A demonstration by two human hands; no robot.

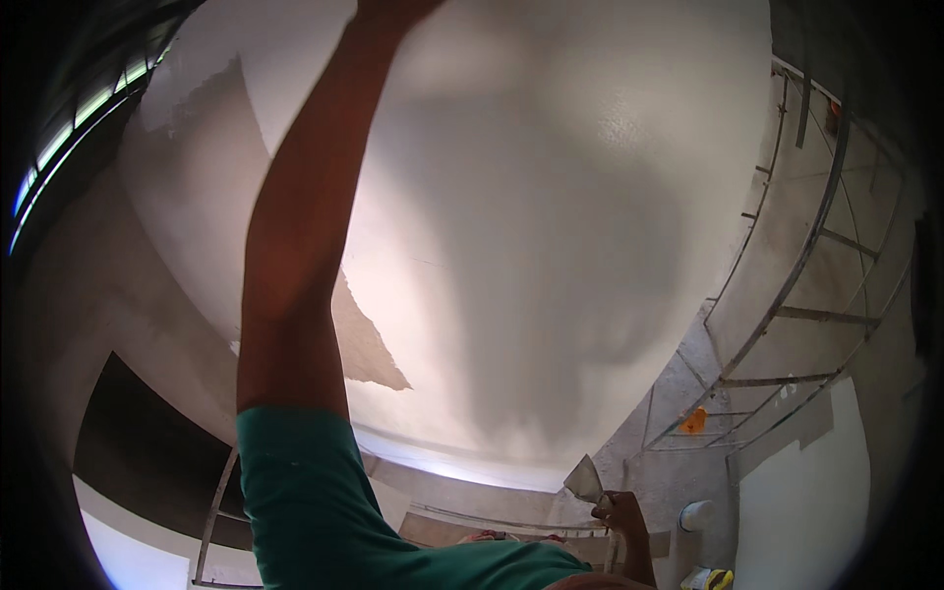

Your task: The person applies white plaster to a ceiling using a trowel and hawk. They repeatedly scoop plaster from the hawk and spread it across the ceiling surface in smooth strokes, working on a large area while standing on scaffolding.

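Note:
My left arm reaches up from a green sleeve across a wall coated in smooth, pale plaster. Only the base of my left hand shows at the top edge. Its fingers, and anything they hold, lie outside the picture. Low on the right, my right hand is closed around the handle of a putty knife. The knife's wide triangular blade points up and to the left, apart from the wall surface. A rough grey-brown bare patch shows beside my left elbow.
Metal scaffolding with rungs runs along the right side. An orange object is by its lower rungs. Below are a white round container and a yellow-and-white package. A dark opening lies at lower left.

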